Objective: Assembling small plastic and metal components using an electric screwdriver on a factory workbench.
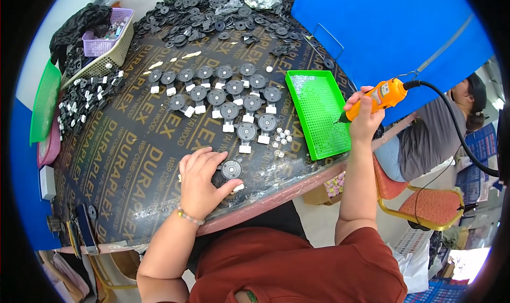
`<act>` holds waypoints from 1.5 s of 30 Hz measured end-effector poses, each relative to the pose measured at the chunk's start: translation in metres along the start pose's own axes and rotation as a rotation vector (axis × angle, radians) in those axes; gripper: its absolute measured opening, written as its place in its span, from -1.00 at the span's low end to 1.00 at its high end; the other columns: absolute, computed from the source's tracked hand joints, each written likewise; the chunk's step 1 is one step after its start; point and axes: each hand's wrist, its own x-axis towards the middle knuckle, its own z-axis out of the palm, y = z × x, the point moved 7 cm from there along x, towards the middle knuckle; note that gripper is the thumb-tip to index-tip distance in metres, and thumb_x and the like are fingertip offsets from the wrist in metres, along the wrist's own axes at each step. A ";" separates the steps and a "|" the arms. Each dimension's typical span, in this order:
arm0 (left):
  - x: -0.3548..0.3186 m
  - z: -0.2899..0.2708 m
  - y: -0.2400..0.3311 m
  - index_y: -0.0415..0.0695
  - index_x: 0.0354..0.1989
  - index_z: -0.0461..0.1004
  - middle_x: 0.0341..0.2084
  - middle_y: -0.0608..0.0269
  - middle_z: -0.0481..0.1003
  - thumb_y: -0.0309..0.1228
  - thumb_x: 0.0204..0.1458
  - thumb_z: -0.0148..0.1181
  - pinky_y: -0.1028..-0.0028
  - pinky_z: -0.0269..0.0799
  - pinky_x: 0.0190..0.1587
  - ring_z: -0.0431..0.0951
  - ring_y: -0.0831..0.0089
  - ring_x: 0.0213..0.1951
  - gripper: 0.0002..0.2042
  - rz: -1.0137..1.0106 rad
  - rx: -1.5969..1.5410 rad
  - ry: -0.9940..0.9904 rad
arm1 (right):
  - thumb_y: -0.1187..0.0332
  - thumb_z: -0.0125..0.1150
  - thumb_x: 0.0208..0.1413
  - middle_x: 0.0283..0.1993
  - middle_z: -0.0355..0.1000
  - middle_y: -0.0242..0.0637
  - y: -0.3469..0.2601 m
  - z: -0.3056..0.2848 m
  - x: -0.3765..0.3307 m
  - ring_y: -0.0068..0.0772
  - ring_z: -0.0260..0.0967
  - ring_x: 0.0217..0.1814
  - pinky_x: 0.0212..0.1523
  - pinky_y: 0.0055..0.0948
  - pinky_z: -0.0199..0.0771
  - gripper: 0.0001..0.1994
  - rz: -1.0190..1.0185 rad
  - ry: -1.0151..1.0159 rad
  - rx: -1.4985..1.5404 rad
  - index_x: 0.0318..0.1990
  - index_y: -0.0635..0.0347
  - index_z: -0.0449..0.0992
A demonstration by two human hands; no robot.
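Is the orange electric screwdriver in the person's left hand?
No, the right hand holds the orange electric screwdriver; the left hand touches a round black disc.

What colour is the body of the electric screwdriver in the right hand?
The screwdriver's body is orange, seen best in the head view.

You wear a rust-red, short-sleeved shirt (303, 266). Beyond that shirt, black cloth (279, 219) covers your lap; to the shirt's upper left, a beaded bracelet (189, 218) rings your left wrist (185, 221).
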 end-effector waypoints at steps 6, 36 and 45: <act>-0.002 -0.003 -0.001 -0.09 -0.10 0.52 -0.18 0.23 0.52 -0.12 -0.34 0.51 0.18 0.14 0.13 0.42 0.20 0.06 -0.43 -0.012 -0.020 0.017 | 0.18 0.21 0.19 -0.44 0.38 -0.30 -0.008 0.002 0.001 -0.48 0.35 -0.52 -0.46 -0.52 0.39 -0.64 0.007 0.042 0.082 -0.08 0.26 0.30; -0.005 0.000 -0.008 -0.07 -0.27 0.52 -0.32 0.28 0.45 -0.19 -0.34 0.48 0.22 0.17 0.03 0.44 0.27 -0.06 -0.57 -0.014 -0.126 0.067 | -0.14 0.39 -0.08 -0.45 0.37 -0.21 -0.065 0.230 -0.117 -0.39 0.35 -0.55 -0.51 -0.44 0.46 -0.38 0.295 -0.589 0.607 -0.17 0.19 0.26; -0.008 -0.003 -0.010 -0.07 -0.21 0.54 -0.25 0.24 0.54 -0.16 -0.28 0.48 0.17 0.16 0.11 0.46 0.23 0.03 -0.56 -0.014 -0.070 0.058 | -0.19 0.32 -0.03 -0.46 0.37 -0.23 -0.071 0.161 -0.068 -0.41 0.36 -0.55 -0.55 -0.48 0.44 -0.32 0.157 -0.365 0.576 -0.02 0.19 0.27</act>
